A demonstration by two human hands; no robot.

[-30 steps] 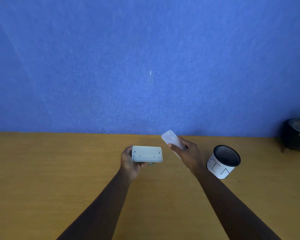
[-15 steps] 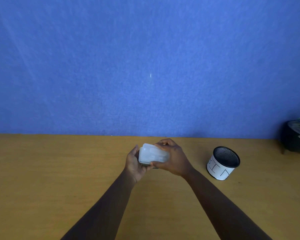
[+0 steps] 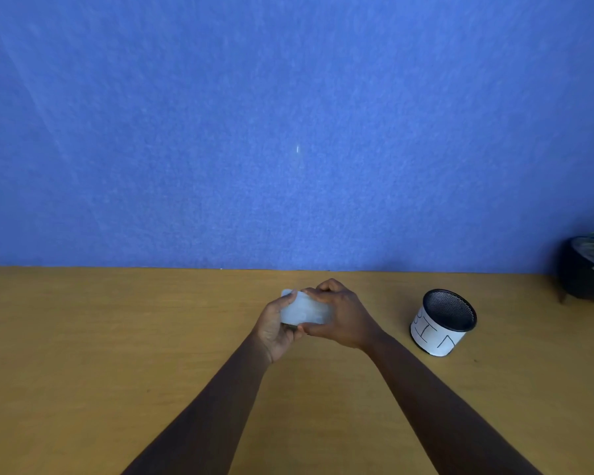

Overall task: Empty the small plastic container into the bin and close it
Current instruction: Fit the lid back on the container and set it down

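Observation:
A small translucent white plastic container (image 3: 304, 310) with its lid on top is held above the wooden table (image 3: 117, 337), between both hands. My left hand (image 3: 276, 325) cups it from below and the left. From the right, my right hand (image 3: 340, 315) grips it, with fingers over the lid's far edge and thumb at the near edge. The bin (image 3: 441, 322), a black mesh cup wrapped in white paper with "BIN" written on it, stands on the table to the right of my hands, apart from them.
A dark pot with a green plant (image 3: 588, 267) stands at the far right edge of the table. A blue wall (image 3: 288, 132) rises behind the table's back edge.
A second ago my right hand held the lid apart from the container. It has brought the lid onto the container, and both hands now hold it together.

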